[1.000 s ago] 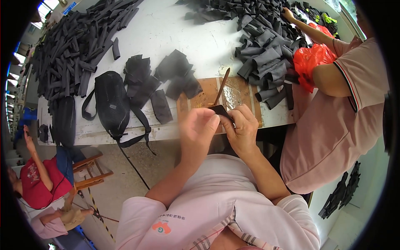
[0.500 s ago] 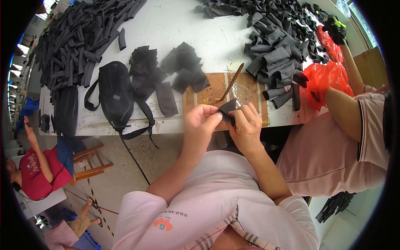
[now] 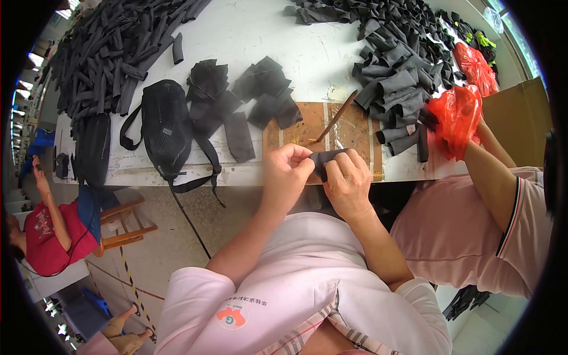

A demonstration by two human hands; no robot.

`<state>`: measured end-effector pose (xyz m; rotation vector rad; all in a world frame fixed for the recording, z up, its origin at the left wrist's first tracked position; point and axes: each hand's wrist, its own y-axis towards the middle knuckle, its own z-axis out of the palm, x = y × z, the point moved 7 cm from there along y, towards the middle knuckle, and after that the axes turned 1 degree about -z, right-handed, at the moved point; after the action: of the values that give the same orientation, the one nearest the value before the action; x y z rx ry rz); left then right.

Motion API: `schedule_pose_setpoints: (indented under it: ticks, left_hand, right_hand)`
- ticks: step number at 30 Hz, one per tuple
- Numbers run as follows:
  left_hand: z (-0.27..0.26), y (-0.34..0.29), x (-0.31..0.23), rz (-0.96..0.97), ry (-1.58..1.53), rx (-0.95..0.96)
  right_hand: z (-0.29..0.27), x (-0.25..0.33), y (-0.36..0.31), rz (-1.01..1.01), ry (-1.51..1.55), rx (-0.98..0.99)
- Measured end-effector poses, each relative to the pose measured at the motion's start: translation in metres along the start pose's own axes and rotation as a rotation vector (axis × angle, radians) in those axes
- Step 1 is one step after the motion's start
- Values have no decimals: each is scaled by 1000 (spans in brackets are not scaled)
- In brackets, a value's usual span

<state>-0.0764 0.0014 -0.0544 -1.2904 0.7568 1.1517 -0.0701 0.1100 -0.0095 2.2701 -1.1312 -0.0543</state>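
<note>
A small dark grey fabric piece (image 3: pixel 320 158) is stretched between my two hands in front of the table's near edge. My left hand (image 3: pixel 286 170) pinches its left end between thumb and fingers. My right hand (image 3: pixel 348 177) is closed on the other end, its fingers curled over the cloth. Just beyond stands a pointed brown wooden stick (image 3: pixel 338 117), leaning on a brown board (image 3: pixel 290 133). Left of the board lie several flat dark fabric pieces (image 3: pixel 239 137), some in overlapping stacks.
Narrow dark fabric tubes (image 3: pixel 112 53) are heaped at the far left, wider tubes (image 3: pixel 396 89) at the right. A black mesh bag (image 3: pixel 165 127) with straps lies left of the stacks. On my right, a co-worker's arms (image 3: pixel 488 171) reach toward a red plastic bag (image 3: pixel 452 118). Another person (image 3: pixel 59 236) sits left.
The fabric piece has gone from a folded, pointed shape to a flatter strip between my hands. The co-worker's hand at right has shifted around the red bag.
</note>
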Motion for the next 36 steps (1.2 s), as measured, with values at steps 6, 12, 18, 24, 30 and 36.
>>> schedule_pose_setpoints:
  ticks: [6, 12, 18, 24, 30, 36]
  left_hand:
    - [0, 2, 0, 66, 41, 65]
    - [8, -2, -11, 170, 108, 151]
    - [5, -16, -21, 522, 586, -224]
    - [-2, 8, 17, -119, -297, 137]
    - [5, 2, 12, -203, -276, 202]
    - [1, 2, 0, 291, 96, -144]
  right_hand:
    - [2, -23, -2, 434, 697, 104]
    - [2, -26, -3, 435, 799, 1]
    - [4, -13, -1, 268, 369, -68]
    - [16, -33, -7, 499, 547, -41]
    - [54, -30, -32, 1184, 1812, 148]
    - [57, -17, -28, 1141, 1985, 135]
